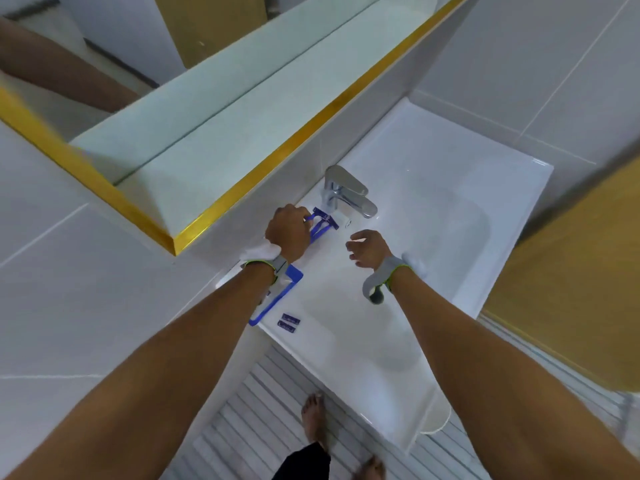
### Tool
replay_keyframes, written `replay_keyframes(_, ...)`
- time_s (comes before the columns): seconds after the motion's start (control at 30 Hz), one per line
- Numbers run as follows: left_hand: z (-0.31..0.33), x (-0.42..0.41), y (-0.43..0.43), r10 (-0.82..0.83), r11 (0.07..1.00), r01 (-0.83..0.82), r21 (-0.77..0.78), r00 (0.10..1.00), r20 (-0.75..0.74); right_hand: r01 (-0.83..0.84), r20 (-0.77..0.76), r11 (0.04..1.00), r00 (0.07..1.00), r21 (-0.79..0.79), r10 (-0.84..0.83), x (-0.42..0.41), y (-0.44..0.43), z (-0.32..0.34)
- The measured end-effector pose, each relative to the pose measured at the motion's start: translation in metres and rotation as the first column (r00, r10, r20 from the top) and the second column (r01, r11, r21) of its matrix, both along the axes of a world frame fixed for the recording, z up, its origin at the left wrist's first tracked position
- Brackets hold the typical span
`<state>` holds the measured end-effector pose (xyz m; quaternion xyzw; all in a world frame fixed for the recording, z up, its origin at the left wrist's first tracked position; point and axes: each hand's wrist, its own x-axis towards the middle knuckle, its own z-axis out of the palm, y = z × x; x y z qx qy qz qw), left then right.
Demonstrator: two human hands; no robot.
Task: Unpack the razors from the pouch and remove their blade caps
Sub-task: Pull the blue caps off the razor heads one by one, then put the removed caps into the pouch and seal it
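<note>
Apparently we are near the end of the task. Our left hand (289, 227) is at the back of the sink (450, 216), just beside the tap (348, 194), and its fingers (304, 220) are closed on the handle of a blue razor (323, 221). We think that more than one razor is there, but the blur does not let us count them. Our right hand (369, 247) hangs over the basin with the fingers loosely apart and it holds nothing. The pouch (277, 296) lies on the left rim of the sink, partly under our left wrist, and it looks flat, so probably emptied. Two blue caps (288, 323) lie side by side on the rim near the pouch. So at least two caps are off; whether one cap is left we cannot tell.
</note>
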<state>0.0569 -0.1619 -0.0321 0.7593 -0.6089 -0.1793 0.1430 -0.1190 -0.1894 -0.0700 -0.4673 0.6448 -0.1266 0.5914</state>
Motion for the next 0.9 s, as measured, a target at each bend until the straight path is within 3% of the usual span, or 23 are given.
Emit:
replay_keyframes(0.07, -0.013, 0.002, -0.013, -0.056, 0.997, 0.057, 0.05, 0.998, -0.004, -0.086, -0.191, 0.991, 0.979, -0.105, 0.065, 0.011, -0.012, -0.02)
replay_keyframes(0.23, -0.026, 0.001, -0.036, -0.076, 0.992, 0.067, 0.111, 0.994, 0.078, -0.171, -0.321, 0.973, 0.94, -0.153, 0.115, 0.03, -0.02, -0.026)
replay_keyframes(0.47, -0.029, -0.002, -0.038, -0.098, 0.989, 0.08, 0.123, 0.984, 0.149, -0.258, -0.353, 0.962, 0.912, -0.092, 0.21, 0.039, -0.01, -0.04)
replay_keyframes(0.73, -0.001, 0.015, -0.003, -0.02, 0.998, 0.02, -0.057, 1.0, 0.004, -0.315, -0.34, 0.942, 0.903, -0.114, 0.261, 0.028, 0.015, -0.027)
replay_keyframes(0.9, 0.014, 0.034, 0.051, 0.037, 0.992, -0.039, -0.119, 0.999, -0.019, -0.481, -0.391, 0.872, 0.823, -0.094, 0.412, 0.034, 0.043, -0.017)
